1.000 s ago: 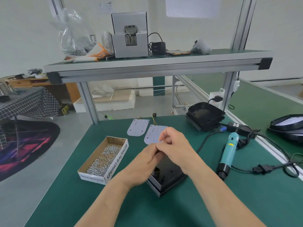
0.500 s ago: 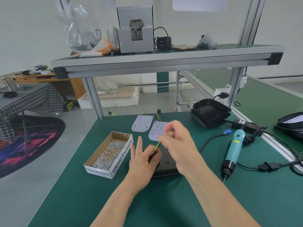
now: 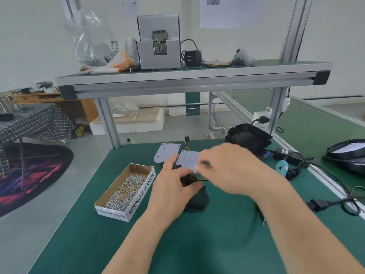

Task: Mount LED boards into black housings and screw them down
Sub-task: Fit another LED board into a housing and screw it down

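On the green bench mat [image 3: 197, 244] the left hand [image 3: 173, 188] grips the black housing [image 3: 197, 201]. Just beside it the right hand [image 3: 233, 171] curls blurred fingertips by an LED board [image 3: 187, 156]; I cannot tell its grip. A screw box [image 3: 126, 191] sits left of the hands, with a rug [image 3: 29, 171] beyond.

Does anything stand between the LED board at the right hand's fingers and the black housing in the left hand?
Only the left hand itself, which grips the housing and covers much of it. The right hand pinches the LED board beyond it. Nothing else visible stands between them.
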